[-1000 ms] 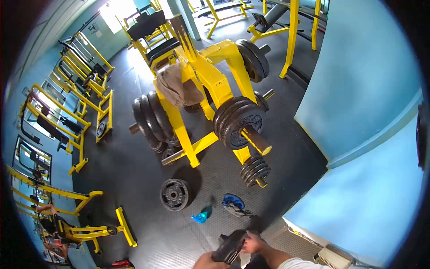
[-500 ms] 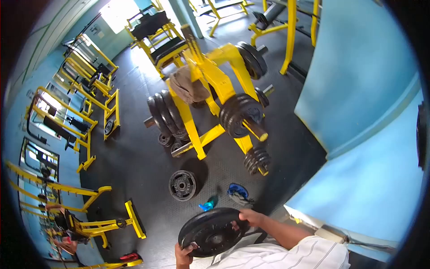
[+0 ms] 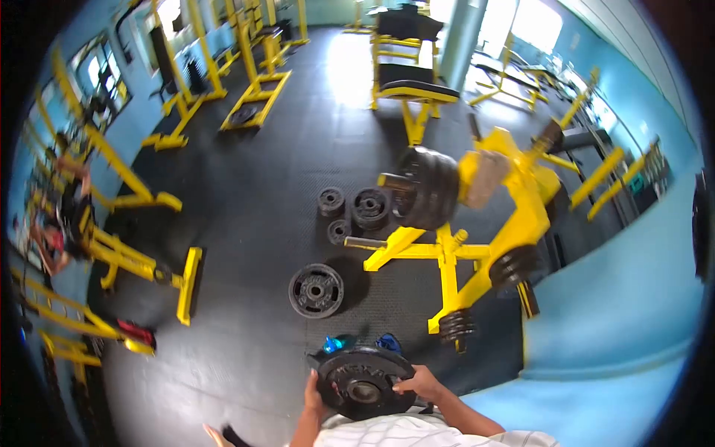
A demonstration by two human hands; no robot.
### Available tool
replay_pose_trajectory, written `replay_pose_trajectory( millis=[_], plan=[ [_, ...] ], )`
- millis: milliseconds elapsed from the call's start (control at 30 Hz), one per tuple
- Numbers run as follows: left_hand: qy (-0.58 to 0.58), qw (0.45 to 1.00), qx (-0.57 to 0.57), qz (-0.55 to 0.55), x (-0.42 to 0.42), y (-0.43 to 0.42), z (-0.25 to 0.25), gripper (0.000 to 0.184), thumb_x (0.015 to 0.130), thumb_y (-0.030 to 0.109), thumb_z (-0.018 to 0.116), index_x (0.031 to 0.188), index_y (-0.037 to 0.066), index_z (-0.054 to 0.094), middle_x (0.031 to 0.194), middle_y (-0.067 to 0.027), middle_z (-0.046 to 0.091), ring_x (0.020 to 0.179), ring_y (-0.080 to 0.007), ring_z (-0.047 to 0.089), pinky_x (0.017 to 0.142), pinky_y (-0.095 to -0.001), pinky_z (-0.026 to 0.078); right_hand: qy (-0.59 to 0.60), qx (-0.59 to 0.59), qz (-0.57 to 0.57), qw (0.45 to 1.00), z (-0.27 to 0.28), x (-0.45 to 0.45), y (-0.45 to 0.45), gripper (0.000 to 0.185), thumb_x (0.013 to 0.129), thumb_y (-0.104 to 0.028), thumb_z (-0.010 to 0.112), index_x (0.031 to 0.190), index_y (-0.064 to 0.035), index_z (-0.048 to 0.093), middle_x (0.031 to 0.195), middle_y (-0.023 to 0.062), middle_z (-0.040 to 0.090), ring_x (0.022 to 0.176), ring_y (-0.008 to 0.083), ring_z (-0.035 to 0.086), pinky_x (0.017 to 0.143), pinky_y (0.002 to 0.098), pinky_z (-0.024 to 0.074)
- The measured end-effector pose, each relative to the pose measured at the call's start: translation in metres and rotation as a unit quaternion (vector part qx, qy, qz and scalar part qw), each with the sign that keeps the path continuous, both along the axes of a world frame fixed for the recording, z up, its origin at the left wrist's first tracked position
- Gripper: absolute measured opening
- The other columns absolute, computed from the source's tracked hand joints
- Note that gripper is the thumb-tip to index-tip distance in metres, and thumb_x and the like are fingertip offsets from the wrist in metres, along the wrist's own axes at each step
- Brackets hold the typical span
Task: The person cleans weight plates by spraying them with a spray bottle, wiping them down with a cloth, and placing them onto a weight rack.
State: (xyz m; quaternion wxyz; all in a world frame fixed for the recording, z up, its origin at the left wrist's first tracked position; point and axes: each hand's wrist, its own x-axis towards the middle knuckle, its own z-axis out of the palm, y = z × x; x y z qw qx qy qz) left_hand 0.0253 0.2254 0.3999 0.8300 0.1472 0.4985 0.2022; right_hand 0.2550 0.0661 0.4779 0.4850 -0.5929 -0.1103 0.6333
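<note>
A large black weight plate [image 3: 359, 376] with raised lettering and a centre hole is held close in front of my white striped shirt. My left hand [image 3: 313, 395] grips its left rim. On the opposite side, my right hand [image 3: 421, 383] has fingers wrapped round the edge, the thumb on the upper face. Just past the plate, a blue bottle [image 3: 334, 344] and a blue item [image 3: 389, 343] are partly visible on the floor. A stack of weight plates [image 3: 316, 290] lies flat farther forward.
A yellow plate-storage rack [image 3: 447, 261] loaded with plates stands front right, with smaller plates [image 3: 371, 208] on the floor beside it. A yellow bench frame [image 3: 141, 261] is at left, where a person [image 3: 56, 238] is partly visible. A blue wall [image 3: 611, 320] borders the right.
My view has swung, so the rack now sits farther right. The plate has tilted and shows its lettered face. Both hands still hold it.
</note>
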Motion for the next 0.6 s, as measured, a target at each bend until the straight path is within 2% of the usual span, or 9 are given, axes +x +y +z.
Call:
replay_pose_trajectory(
  millis=[67,100,167,267,400,467,500,533,600],
  plan=[
    [-0.055,0.997,-0.048,0.013,-0.002,0.024,-0.034,0.061,0.086,0.061,0.052,0.115,0.008,0.058,0.096,-0.0092,0.064,0.080,-0.0265,0.060,0.077,-0.0429,0.051,-0.029,-0.042,0.014,0.999,0.011,-0.003,0.034,0.022,0.068,-0.005,0.077,0.082,-0.0021,0.060,0.074,0.0048,0.060,0.067,0.0151,0.058,0.065,0.0282,0.0466],
    [-0.064,0.995,-0.069,0.042,0.003,0.034,-0.033,0.061,0.086,0.061,0.052,0.115,0.008,0.058,0.096,-0.0092,0.064,0.080,-0.0265,0.060,0.077,-0.0429,0.051,-0.058,-0.057,0.023,0.996,0.012,-0.005,0.057,0.022,0.067,-0.005,0.077,0.081,-0.0024,0.059,0.073,0.0046,0.060,0.067,0.0149,0.057,0.065,0.0283,0.0464],
    [-0.108,0.985,-0.130,0.018,0.001,0.060,-0.030,0.068,0.086,0.059,0.052,0.128,0.005,0.051,0.119,-0.0111,0.060,0.104,-0.0319,0.059,0.090,-0.0486,0.047,-0.072,-0.091,0.019,0.993,0.009,-0.015,0.096,0.024,0.066,-0.002,0.075,0.083,-0.0015,0.059,0.073,0.0053,0.060,0.065,0.0149,0.057,0.063,0.0288,0.0463],
    [-0.065,0.990,-0.123,0.003,-0.001,0.074,-0.064,0.076,0.086,0.061,0.053,0.135,0.003,0.045,0.133,-0.0151,0.052,0.120,-0.0343,0.050,0.100,-0.0502,0.040,-0.111,-0.155,0.041,0.981,0.000,-0.019,0.150,0.025,0.065,-0.001,0.075,0.085,0.0001,0.059,0.073,0.0066,0.061,0.062,0.0154,0.057,0.062,0.0290,0.0462],
    [-0.009,0.985,-0.173,0.012,0.009,0.095,-0.097,0.083,0.085,0.065,0.052,0.137,0.001,0.041,0.138,-0.0170,0.047,0.124,-0.0335,0.047,0.102,-0.0477,0.038,-0.115,-0.163,0.042,0.979,-0.022,-0.011,0.197,0.020,0.065,0.003,0.071,0.083,0.0029,0.061,0.070,0.0084,0.063,0.060,0.0165,0.059,0.059,0.0304,0.0458],
    [0.101,0.980,-0.165,-0.039,0.019,0.107,-0.090,0.090,0.084,0.066,0.052,0.139,-0.003,0.037,0.141,-0.0195,0.041,0.129,-0.0320,0.042,0.105,-0.0436,0.035,-0.074,-0.171,0.027,0.982,-0.036,0.003,0.212,0.021,0.067,0.001,0.073,0.083,0.0046,0.061,0.068,0.0089,0.064,0.059,0.0155,0.059,0.058,0.0291,0.0457],
    [0.108,0.979,-0.164,-0.047,0.019,0.098,-0.133,0.094,0.084,0.066,0.052,0.139,-0.007,0.034,0.143,-0.0206,0.038,0.131,-0.0311,0.039,0.106,-0.0408,0.033,-0.036,-0.190,0.014,0.981,-0.036,0.009,0.224,0.021,0.067,0.002,0.071,0.085,0.0059,0.062,0.068,0.0093,0.064,0.060,0.0163,0.059,0.060,0.0301,0.0463],
    [0.110,0.978,-0.175,-0.039,0.026,0.103,-0.134,0.094,0.084,0.066,0.052,0.139,-0.007,0.034,0.143,-0.0206,0.038,0.131,-0.0311,0.039,0.106,-0.0408,0.033,-0.033,-0.199,0.024,0.979,-0.046,0.017,0.233,0.021,0.067,0.002,0.071,0.085,0.0059,0.062,0.068,0.0093,0.064,0.060,0.0163,0.059,0.060,0.0301,0.0463],
    [0.237,0.951,-0.148,-0.132,0.043,0.116,-0.138,0.092,0.085,0.065,0.052,0.140,-0.007,0.033,0.141,-0.0197,0.042,0.127,-0.0315,0.044,0.104,-0.0437,0.036,-0.033,-0.218,0.027,0.975,-0.075,0.037,0.246,0.007,0.068,-0.001,0.069,0.069,0.0007,0.062,0.066,0.0107,0.063,0.059,0.0203,0.060,0.058,0.0312,0.0457]
  ],
)
